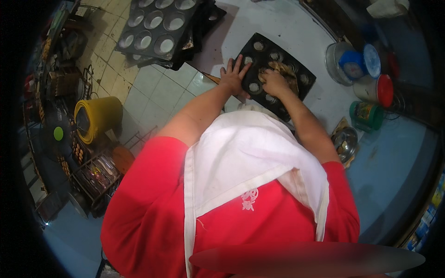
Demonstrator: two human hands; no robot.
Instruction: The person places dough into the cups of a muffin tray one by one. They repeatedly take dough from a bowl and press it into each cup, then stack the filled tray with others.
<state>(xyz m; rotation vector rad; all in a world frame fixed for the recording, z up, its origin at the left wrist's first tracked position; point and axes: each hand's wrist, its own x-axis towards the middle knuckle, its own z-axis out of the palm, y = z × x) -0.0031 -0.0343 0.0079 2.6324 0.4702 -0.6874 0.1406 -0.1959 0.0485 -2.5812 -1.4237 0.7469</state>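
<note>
A dark metal muffin tin (282, 56) with several round cups lies on the pale work table in front of me, turned at an angle. My left hand (235, 79) rests on the tin's left edge with its fingers spread. Bunched under the fingers of my right hand (275, 83) is a brown, stained piece of cloth or paper (290, 75), pressed against the cups near the middle of the tin. My right fingertips are partly hidden in its folds.
Stacked muffin tins (158, 33) stand to the far left. On the right are a blue scale (352, 64), a red-lidded container (385, 91), a green tub (365, 115) and a metal bowl (345, 147). A yellow bucket (104, 116) sits left on the tiled floor (149, 88).
</note>
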